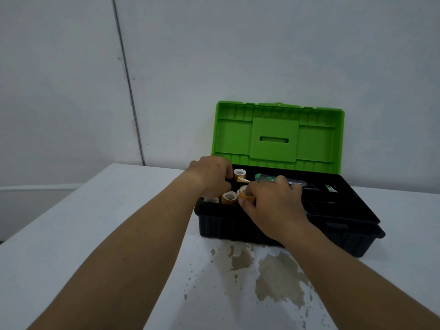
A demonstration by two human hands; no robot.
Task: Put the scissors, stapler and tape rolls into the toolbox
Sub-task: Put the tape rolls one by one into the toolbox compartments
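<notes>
The black toolbox (238,227) stands open on the table, its green lid (276,136) upright against the wall. Several yellow-and-white tape rolls lie in its left compartments: one at the back (239,173), one at the front (229,197). My right hand (273,203) grips another tape roll (245,194) over the tray. My left hand (212,175) reaches into the left end, fingers curled down; what they hold is hidden. A green-handled tool (264,177) lies in the back compartment, partly behind my right hand. Scissors and stapler cannot be made out.
The white table (95,234) has a patch of peeled, stained surface (273,270) in front of the toolbox. A pale wall rises right behind the lid. The table's left edge drops off near the far left.
</notes>
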